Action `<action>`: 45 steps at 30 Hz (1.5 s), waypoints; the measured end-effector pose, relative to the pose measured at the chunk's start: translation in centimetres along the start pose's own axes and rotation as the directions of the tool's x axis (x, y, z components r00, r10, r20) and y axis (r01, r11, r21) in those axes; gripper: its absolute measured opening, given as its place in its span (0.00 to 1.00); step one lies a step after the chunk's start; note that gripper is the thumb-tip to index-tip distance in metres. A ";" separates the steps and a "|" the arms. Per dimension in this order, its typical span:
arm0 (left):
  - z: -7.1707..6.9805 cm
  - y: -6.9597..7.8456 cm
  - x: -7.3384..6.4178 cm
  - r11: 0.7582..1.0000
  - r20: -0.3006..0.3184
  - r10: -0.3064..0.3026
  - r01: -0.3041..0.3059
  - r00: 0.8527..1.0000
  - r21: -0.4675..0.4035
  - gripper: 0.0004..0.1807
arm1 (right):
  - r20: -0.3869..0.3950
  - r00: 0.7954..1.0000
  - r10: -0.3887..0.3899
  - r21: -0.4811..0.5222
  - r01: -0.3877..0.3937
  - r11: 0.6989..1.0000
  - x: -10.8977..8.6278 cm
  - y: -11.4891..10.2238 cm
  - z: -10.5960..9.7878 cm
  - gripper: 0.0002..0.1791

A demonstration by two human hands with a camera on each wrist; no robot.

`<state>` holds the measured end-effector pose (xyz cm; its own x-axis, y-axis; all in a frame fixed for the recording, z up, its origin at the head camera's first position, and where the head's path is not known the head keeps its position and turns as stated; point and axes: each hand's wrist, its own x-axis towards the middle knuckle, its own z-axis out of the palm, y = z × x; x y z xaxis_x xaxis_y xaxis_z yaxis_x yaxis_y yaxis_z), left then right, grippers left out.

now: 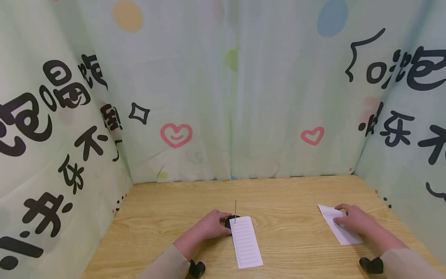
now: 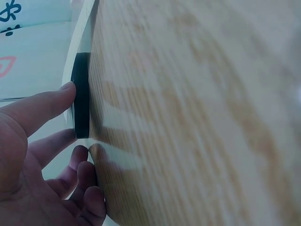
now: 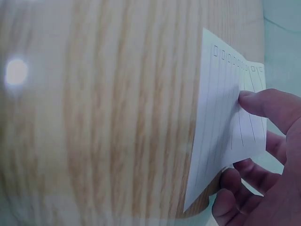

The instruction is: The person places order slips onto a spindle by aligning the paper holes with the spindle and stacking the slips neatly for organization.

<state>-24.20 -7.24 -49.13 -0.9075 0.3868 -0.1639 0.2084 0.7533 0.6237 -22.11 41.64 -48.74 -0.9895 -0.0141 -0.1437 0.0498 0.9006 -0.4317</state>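
A black round base with a thin upright spike stands near the table's front middle. A white lined paper slip lies flat against its right side. My left hand holds the base: in the left wrist view the thumb and a finger touch the rim of the base. At the right, my right hand lies on a second lined slip. There the thumb presses on top of this slip while curled fingers meet its near edge, which is slightly raised.
The wooden table is walled on three sides by a pale green printed curtain. Black wrist camera mounts show at both sleeves near the front edge.
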 end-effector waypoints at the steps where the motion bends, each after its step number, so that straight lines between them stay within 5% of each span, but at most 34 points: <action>1: 0.0 0.0 0.0 1.000 0.000 -0.002 0.002 1.000 -0.001 0.32 | 0.002 1.000 0.001 0.009 -0.001 1.000 0.0 -0.1 0.1 0.33; 19: -0.1 0.2 0.1 1.000 0.003 0.001 -0.001 1.000 0.031 0.32 | -0.032 0.998 0.055 0.081 -0.052 0.995 -1.3 -0.3 0.4 0.28; 29: -0.3 0.3 0.0 1.000 -0.002 -0.006 0.006 1.000 0.029 0.31 | -0.059 0.998 0.029 0.185 -0.017 0.983 -2.4 -2.3 -0.1 0.37; 45: 0.3 -0.2 0.1 1.000 -0.005 0.009 -0.009 1.000 0.027 0.32 | -0.110 0.993 -0.035 0.283 0.065 0.957 -2.8 -4.2 0.9 0.36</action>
<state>-24.28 -7.20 -49.46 -0.9074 0.3911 -0.1539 0.2266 0.7637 0.6046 -19.41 37.50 -47.31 -0.9996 0.0023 -0.0292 0.0214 0.7378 -0.6747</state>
